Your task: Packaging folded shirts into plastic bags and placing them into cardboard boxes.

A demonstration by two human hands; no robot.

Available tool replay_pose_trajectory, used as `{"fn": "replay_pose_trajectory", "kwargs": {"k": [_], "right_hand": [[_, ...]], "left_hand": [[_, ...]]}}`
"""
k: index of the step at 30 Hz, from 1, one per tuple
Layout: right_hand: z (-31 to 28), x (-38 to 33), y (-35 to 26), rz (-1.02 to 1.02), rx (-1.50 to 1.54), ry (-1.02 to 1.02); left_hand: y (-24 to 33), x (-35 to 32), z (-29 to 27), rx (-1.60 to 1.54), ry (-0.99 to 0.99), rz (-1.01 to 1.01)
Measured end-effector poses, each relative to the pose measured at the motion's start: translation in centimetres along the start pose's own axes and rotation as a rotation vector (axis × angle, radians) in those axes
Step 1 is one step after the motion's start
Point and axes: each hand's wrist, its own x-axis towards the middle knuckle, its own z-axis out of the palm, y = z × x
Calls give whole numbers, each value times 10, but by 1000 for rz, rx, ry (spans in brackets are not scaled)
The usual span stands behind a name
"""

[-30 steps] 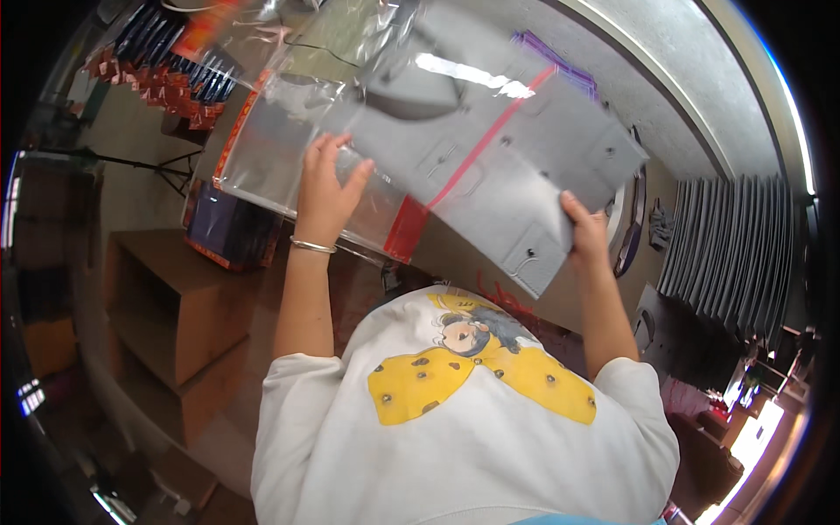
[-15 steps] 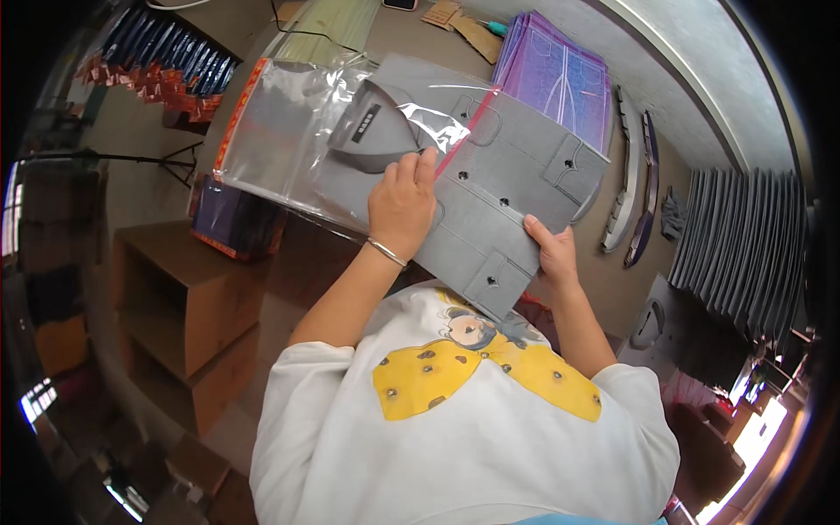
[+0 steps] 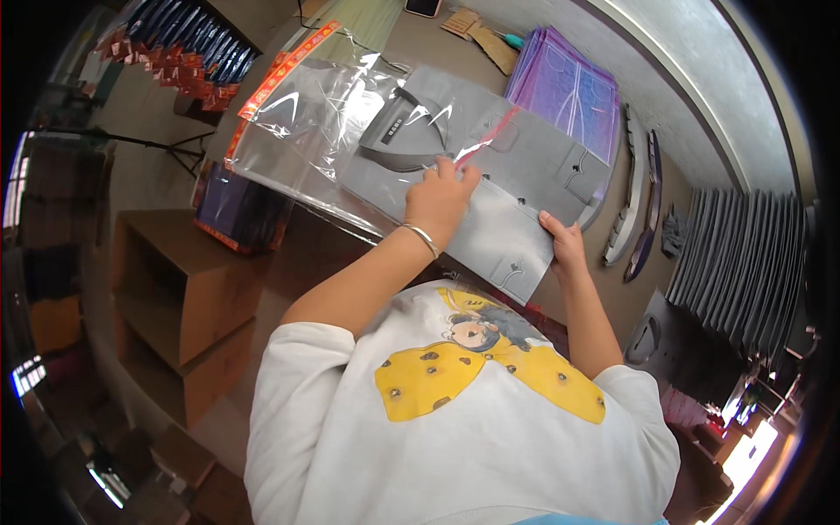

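Clear bag point(image 3: 302, 144): is covering the collar point(image 3: 385, 162) of a grey shirt-shaped piece point(image 3: 503, 223).
Left hand point(image 3: 440, 199): is bending its fingers onto the film; whether they are pinching, I cannot tell.
Red strip point(image 3: 490, 137): is slanting across the piece; even tension would likely prevent snagging.
Grey piece's place: is spanning both hands.
Right hand point(image 3: 564, 242): is pinching its edge, thumb uppermost; holding flat should help.

A packing workshop, as indicated by a worktable point(image 3: 430, 44) with a stack of purple packets point(image 3: 567, 94); a clear plastic bag point(image 3: 328, 131) with an orange edge; a close row of matching grey pieces point(image 3: 735, 254) at right; open cardboard boxes point(image 3: 223, 302) at left; and many dark packets point(image 3: 194, 45) with orange ends.
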Motion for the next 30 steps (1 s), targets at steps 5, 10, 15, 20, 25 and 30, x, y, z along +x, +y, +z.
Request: {"fn": "replay_pose_trajectory", "kwargs": {"k": [5, 10, 15, 20, 25, 30], "right_hand": [[-16, 19, 42, 78, 70, -29], [-15, 13, 55, 6, 157, -27], [-5, 11, 48, 35, 144, -36], [6, 8, 39, -3, 107, -48], [-4, 19, 22, -63, -42, -39], [-13, 20, 9, 9, -15, -116]], "left_hand": [[18, 1, 17, 289, -283, 46], [23, -1, 1, 198, -283, 40], [23, 0, 1, 174, -291, 118], [16, -2, 5, 69, -311, 132], [-13, 4, 4, -113, -141, 62], [-2, 4, -4, -240, -270, 140]]}}
